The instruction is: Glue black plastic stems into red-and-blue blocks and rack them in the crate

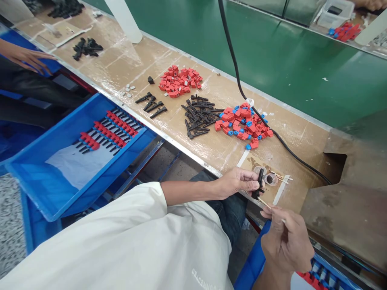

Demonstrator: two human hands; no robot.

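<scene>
Near the table's front edge, my left hand (pixel 238 183) pinches a black plastic part (pixel 260 179) held roughly upright. My right hand (pixel 287 237), lower and to the right, grips a thin wooden stick (pixel 265 202) whose far end meets the lower end of the black part; whether it touches cannot be made out. Just beyond my left hand stand small clear cups (pixel 271 179), one with dark contents, with other thin sticks (pixel 281 176) beside them. A pile of red and blue pieces (pixel 242 123) lies past the cups, next to a heap of black parts (pixel 199 114).
Red pieces (pixel 179 80) and four-sided white bits (pixel 128 88) lie further left. A blue crate (pixel 81 161) holds rows of red-and-black assemblies (pixel 110 133); another blue crate (pixel 250 257) is below right. A black cable (pixel 286 147) crosses the table. Another person's hand (pixel 27 56) is at far left.
</scene>
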